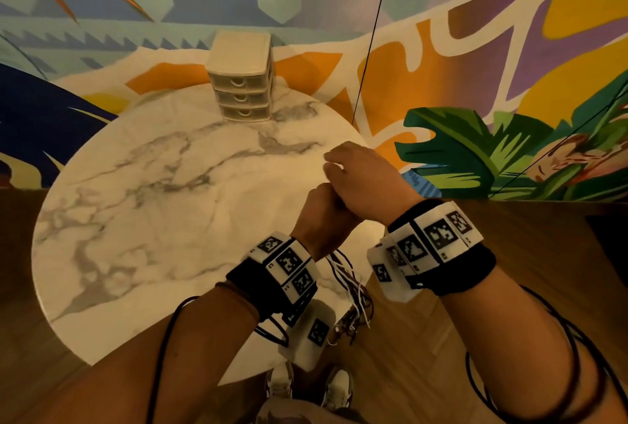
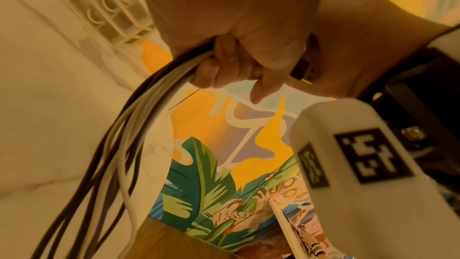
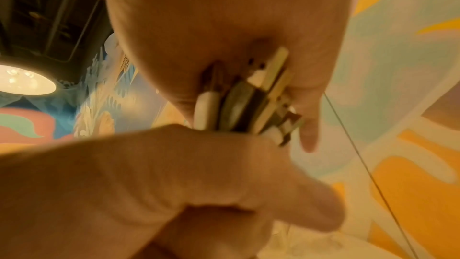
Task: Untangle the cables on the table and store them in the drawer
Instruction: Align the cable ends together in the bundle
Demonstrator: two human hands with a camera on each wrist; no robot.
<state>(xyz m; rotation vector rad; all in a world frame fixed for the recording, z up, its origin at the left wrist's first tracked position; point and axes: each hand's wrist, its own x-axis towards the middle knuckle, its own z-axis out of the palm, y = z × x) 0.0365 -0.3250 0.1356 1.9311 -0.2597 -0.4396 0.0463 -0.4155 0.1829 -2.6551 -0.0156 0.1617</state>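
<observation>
My left hand (image 1: pixel 323 209) is a fist around a bundle of white and dark cables (image 1: pixel 350 284), which hangs from it past the table's near edge. In the left wrist view its fingers (image 2: pixel 206 72) wrap the cables (image 2: pixel 119 155), and a USB plug (image 2: pixel 305 70) sticks out by the thumb side. My right hand (image 1: pixel 365 179) lies over the top of the fist with its fingers loosely curled. In the right wrist view its palm (image 3: pixel 224 17) sits against the cluster of plug ends (image 3: pixel 248 97) that stick out of the left hand (image 3: pixel 149 174). The small three-drawer unit (image 1: pixel 243 80) stands at the table's far edge, its drawers closed.
The round marble table (image 1: pixel 153 202) stands against a painted mural wall. A thin black cord (image 1: pixel 370 39) hangs down behind the table's right side. Wooden floor and my shoes (image 1: pixel 307 386) are below the near edge.
</observation>
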